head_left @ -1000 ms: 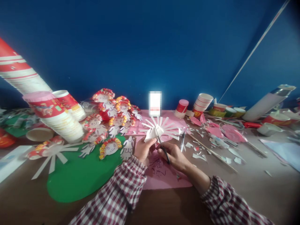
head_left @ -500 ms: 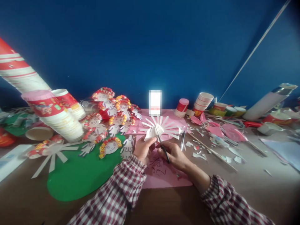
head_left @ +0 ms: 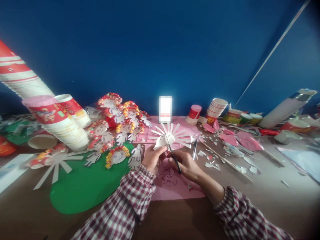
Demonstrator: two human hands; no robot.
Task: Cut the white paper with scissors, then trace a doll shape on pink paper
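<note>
Between thumb and fingers, my left hand [head_left: 154, 159] pinches a small piece of white paper [head_left: 160, 142]. My right hand [head_left: 185, 165] is closed on dark-handled scissors [head_left: 177, 163], whose blades point up and away and lie against the paper. Beyond both hands spreads a paper cup cut into white radiating strips [head_left: 178, 132], partly covered by the held paper. Under the hands lies a pink sheet [head_left: 180, 193] with dark handwriting. A pen [head_left: 194, 149] rests just beyond my right hand.
At left are a green paper shape [head_left: 87, 190], paper figures with red and yellow curls [head_left: 117, 156], and tall leaning stacks of paper cups [head_left: 62, 123]. To the right lie paper scraps [head_left: 212, 166], wooden sticks [head_left: 228, 163], pink pieces [head_left: 247, 140] and more cups [head_left: 217, 108].
Almost nothing differs. Both hands, the paper and the scissors hold the same position, with only a very slight shift of the view.
</note>
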